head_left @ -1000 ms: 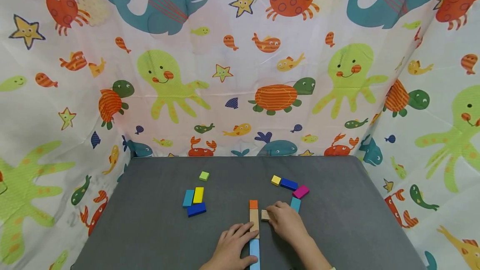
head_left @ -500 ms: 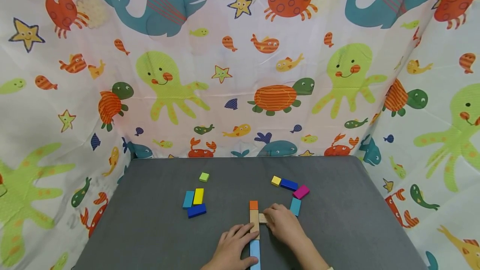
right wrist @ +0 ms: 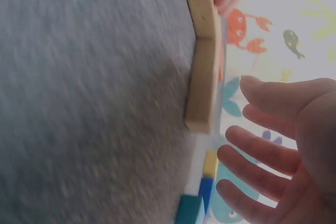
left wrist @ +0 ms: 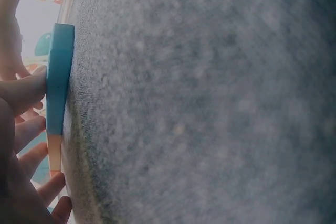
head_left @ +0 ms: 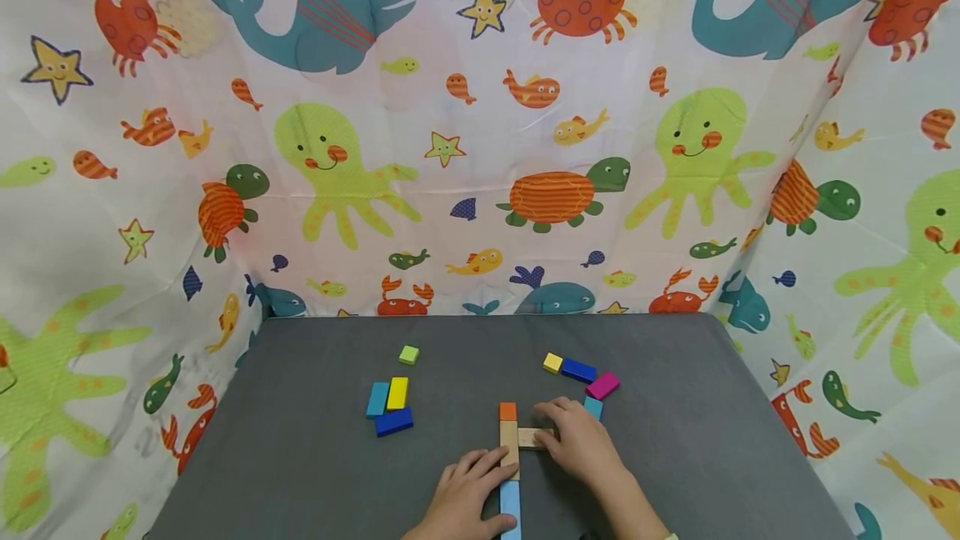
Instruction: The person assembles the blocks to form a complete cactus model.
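Note:
A straight row of blocks runs away from me: a light blue block (head_left: 511, 500), a bare wooden block (head_left: 509, 435) and an orange block (head_left: 507, 412). My left hand (head_left: 463, 492) lies along the row's left side, fingertips at the wooden block and thumb at the light blue one. Sideways from the row, on its right, extends a second wooden block (head_left: 528, 438), its end against the first. Just right of it is my right hand (head_left: 582, 443); in the right wrist view its fingers (right wrist: 262, 145) are spread apart and stand off the block (right wrist: 201, 87).
At the left lie a lime green block (head_left: 408, 354) and a group of teal (head_left: 377, 399), yellow (head_left: 397, 392) and dark blue blocks (head_left: 394, 422). Yellow (head_left: 552, 362), blue (head_left: 578, 370), magenta (head_left: 603, 385) and teal blocks (head_left: 593, 407) form a chain at the right. A sea-animal curtain (head_left: 480, 190) surrounds the grey table.
The second wooden block has slid left until it meets the row. My right hand has let go of it and drawn back a little to the right. My left hand stays put.

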